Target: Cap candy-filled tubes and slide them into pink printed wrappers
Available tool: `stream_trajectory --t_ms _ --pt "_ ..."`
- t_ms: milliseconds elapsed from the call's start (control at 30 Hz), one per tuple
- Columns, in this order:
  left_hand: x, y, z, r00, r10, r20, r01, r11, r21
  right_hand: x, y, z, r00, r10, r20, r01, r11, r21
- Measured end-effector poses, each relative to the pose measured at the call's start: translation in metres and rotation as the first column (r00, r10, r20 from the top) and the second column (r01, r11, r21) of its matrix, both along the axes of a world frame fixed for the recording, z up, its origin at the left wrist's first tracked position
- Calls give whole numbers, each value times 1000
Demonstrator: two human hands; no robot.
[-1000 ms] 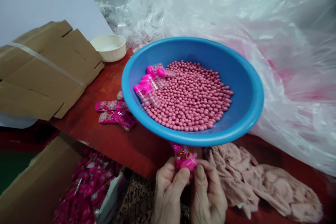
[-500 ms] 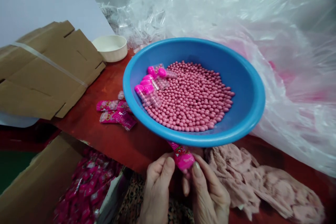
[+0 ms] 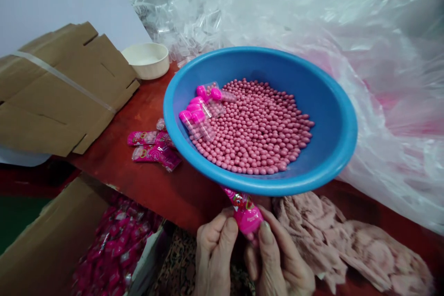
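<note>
A pink printed candy packet (image 3: 248, 217) with pale pink balls showing at its lower end is held between my two hands, just below the front rim of the blue basin (image 3: 347, 148). My left hand (image 3: 215, 254) pinches its left edge between thumb and fingers. Thumb and fingers of my right hand (image 3: 279, 256) grip the lower right side. The packet's upper end is partly hidden by the basin rim. Inside the basin lie many pink candy balls (image 3: 256, 129) and several clear tubes with bright pink caps (image 3: 197, 115).
Several filled pink packets (image 3: 154, 150) lie on the red table (image 3: 138, 194) left of the basin. An open carton (image 3: 45, 236) below holds many more. Flattened cardboard (image 3: 62, 88), a white bowl (image 3: 151, 62), clear plastic bags (image 3: 388, 88) and a pinkish cloth (image 3: 354, 240) surround the basin.
Both hands have shifted slightly right and down in view with the packet between them. The basin appears a little farther right; its contents look the same.
</note>
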State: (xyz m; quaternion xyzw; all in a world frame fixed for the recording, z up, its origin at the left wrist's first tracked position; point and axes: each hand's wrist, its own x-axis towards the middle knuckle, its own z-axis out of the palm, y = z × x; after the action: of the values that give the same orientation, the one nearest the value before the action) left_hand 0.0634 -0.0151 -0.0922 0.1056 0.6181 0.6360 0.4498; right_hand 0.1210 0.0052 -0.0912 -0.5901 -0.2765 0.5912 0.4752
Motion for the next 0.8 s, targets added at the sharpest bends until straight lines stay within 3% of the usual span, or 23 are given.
stream_trajectory --t_ms 100,167,267,333,433,533,667,800 --pt "-7 1 5 997 -80 14 78 992 100 3 7 7 994 -3 -113 -19 981 -195" --pt "-13 -1 9 996 -34 -79 41 994 97 7 11 10 986 28 -163 -70 964 -256" --pt "-20 -8 14 945 114 -305 -106 993 43 12 14 11 974 144 -175 -180 960 -215" --pt "-23 -13 16 930 80 -358 -84 996 3 14 14 9 968 209 -139 -226 966 -123" --pt "-22 -17 16 958 -16 -287 -18 993 -114 16 11 5 972 236 -21 -235 971 46" --pt "-17 -19 11 976 12 -219 -49 985 -165 16 6 -1 972 217 92 -229 962 147" --pt "-14 -14 7 986 -30 -162 10 992 -124 16 4 -6 982 177 66 -185 970 155" --pt "-18 -4 9 997 -80 22 80 997 -2 15 7 -6 965 254 -60 -250 965 77"
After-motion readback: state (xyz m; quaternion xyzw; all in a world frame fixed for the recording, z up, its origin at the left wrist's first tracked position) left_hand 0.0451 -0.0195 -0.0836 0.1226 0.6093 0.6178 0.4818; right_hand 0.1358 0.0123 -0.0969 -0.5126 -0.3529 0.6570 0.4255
